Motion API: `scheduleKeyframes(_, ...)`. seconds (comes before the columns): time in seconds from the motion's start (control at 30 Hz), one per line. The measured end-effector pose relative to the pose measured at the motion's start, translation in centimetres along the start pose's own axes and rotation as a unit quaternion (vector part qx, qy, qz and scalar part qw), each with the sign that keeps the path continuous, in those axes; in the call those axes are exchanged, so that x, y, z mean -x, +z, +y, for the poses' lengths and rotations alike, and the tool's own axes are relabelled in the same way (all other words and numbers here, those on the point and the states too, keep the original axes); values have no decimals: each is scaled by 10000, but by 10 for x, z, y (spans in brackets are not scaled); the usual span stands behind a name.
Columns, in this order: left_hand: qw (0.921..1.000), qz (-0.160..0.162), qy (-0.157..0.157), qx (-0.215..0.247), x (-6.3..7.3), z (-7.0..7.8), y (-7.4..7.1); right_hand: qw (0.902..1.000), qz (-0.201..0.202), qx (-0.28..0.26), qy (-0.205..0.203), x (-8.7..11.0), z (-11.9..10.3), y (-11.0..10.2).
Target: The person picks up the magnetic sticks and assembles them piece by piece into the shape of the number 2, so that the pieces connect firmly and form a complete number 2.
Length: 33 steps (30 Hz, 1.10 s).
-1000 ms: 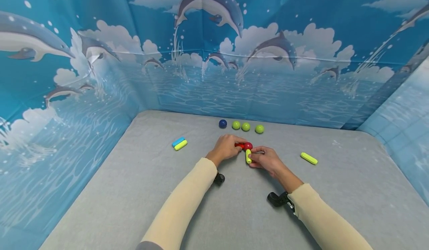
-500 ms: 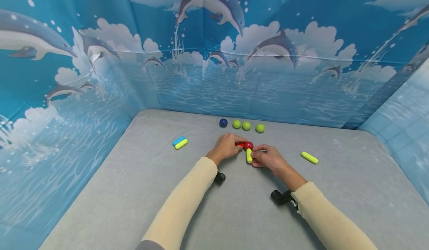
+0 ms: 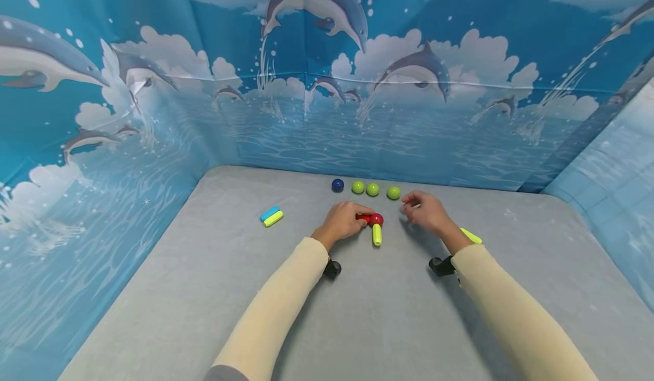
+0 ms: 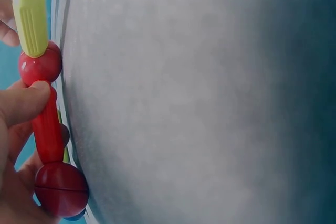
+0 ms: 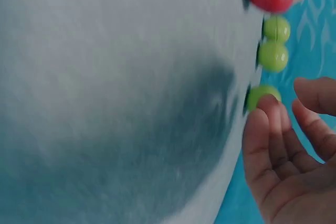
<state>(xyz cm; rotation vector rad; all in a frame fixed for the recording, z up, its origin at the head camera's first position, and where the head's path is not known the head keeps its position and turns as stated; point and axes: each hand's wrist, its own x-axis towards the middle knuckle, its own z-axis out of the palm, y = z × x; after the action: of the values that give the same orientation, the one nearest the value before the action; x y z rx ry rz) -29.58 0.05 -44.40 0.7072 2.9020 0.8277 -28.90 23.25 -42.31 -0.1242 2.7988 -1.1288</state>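
My left hand [image 3: 342,221] pinches a red stick [image 4: 47,135] between thumb and fingers. A red ball [image 3: 376,219] sits at one end of that stick, and in the left wrist view a second red ball [image 4: 61,188] is at its other end. From the first ball a yellow stick [image 3: 377,235] with a small metal spot on its end sticks out toward the person. My right hand [image 3: 428,210] holds nothing; its fingers are loosely bent just right of the nearest green ball [image 3: 393,192]. The right wrist view shows the fingertips overlapping that ball; contact is unclear.
Two more green balls [image 3: 372,189] and a dark blue ball [image 3: 338,185] line up along the back of the grey surface [image 3: 337,324]. At left lie a blue stick [image 3: 269,213] and a yellow stick [image 3: 273,218] side by side. Another yellow stick [image 3: 471,236] is partly behind the right forearm.
My right hand has let go of the yellow stick, which stays on the red ball, and has moved away to the right and back toward the green balls. The left hand keeps its hold.
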Motion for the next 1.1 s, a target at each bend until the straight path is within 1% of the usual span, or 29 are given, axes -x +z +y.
scheduleKeyframes(0.13,10000,4,-20,27,0,0,1,9977,458,500,-71,-12,5,-2)
scheduleKeyframes(0.2,10000,8,-46,40,0,-1,1,9956,584,715,-139,-17,6,-3)
scheduleKeyframes(0.27,10000,-11,-39,35,0,-1,2,9934,598,939,-267,-23,8,-3)
scheduleKeyframes(0.33,10000,-20,-6,21,-1,-2,2,9901,543,1214,-445,-29,8,-4)
scheduleKeyframes(0.47,10000,-3,70,-39,-3,-3,3,9805,134,1774,-831,-39,9,-5)
scheduleKeyframes(0.57,10000,10,70,-49,-4,-4,4,9741,-103,2052,-940,-42,9,-1)
scheduleKeyframes(0.63,10000,4,74,-56,-3,-4,4,9716,-84,2160,-958,-41,9,1)
scheduleKeyframes(0.73,10000,-48,48,-13,-3,-3,5,9716,2,2177,-930,-39,11,5)
scheduleKeyframes(0.83,9999,-101,26,5,-2,-2,5,9744,48,2041,-944,-38,12,10)
scheduleKeyframes(0.97,10000,-61,18,-67,-2,-1,3,9845,-118,1428,-1012,-39,10,14)
scheduleKeyframes(1.03,9999,-42,17,-106,-2,-1,3,9872,-196,1183,-1056,-40,8,15)
scheduleKeyframes(1.1,9999,-63,13,-104,-2,-1,2,9883,-225,1063,-1069,-39,5,16)
